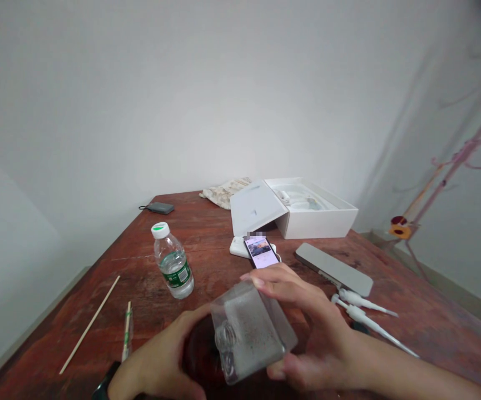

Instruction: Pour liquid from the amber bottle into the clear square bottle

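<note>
Both my hands hold a clear plastic box [251,330] with dark specks inside, tilted, low in the middle of the view over a red-brown wooden table [207,222]. My left hand [160,364] grips its left end, fingers curled round it. My right hand [302,322] wraps over the top and right side, thumb underneath. A dark band sits on my left wrist.
A water bottle [173,266] with a white cap stands to the left. A phone [261,251] with a lit screen lies on a white pack. Beyond are an open white box [307,214], a grey slab [334,268], white cable plugs [365,311], thin wooden sticks [90,325], a dark case [159,208] and cloth [226,191].
</note>
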`<act>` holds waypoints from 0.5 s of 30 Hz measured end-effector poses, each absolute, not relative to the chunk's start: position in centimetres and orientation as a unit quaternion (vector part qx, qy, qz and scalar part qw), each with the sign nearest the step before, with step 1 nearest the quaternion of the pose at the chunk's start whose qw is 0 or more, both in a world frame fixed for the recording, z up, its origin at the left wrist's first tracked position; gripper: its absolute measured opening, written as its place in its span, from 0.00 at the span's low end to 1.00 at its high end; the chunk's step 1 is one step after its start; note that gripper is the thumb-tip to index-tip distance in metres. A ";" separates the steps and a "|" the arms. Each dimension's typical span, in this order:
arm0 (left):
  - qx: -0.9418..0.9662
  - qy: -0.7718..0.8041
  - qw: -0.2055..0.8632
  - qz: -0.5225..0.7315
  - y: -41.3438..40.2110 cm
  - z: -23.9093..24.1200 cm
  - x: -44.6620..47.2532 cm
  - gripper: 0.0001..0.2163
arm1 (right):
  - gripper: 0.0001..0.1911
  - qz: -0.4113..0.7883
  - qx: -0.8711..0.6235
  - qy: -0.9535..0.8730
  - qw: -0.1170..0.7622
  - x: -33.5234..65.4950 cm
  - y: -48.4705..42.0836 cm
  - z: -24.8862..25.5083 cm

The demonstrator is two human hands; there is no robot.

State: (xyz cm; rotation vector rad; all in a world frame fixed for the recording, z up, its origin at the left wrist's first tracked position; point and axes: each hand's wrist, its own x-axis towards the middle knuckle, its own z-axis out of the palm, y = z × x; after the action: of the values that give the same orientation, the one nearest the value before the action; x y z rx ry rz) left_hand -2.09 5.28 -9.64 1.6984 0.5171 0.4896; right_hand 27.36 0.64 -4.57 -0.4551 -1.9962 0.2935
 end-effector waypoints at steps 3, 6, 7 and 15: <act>0.761 0.268 0.556 0.199 5.5 -10.5 -2.9 0.60 | 0.39 0.136 -0.213 -0.835 0.489 27.6 0.5 -4.7; 0.782 0.283 0.519 0.196 5.7 -11.1 -3.2 0.59 | 0.38 0.129 -0.223 -0.840 0.478 27.8 0.3 -4.5; 0.787 0.278 0.513 0.199 5.7 -11.2 -3.1 0.57 | 0.38 0.122 -0.224 -0.842 0.475 27.9 0.3 -4.4; 0.789 0.180 0.535 0.242 5.3 -10.2 -1.7 0.46 | 0.34 0.127 -0.236 -0.837 0.476 27.9 0.4 -3.9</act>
State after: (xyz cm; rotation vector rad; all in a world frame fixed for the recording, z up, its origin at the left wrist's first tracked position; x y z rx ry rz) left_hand -1.73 5.33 -10.15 1.8798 0.4285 0.5767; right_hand 27.88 0.39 -3.87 -0.5778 -2.0461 0.3091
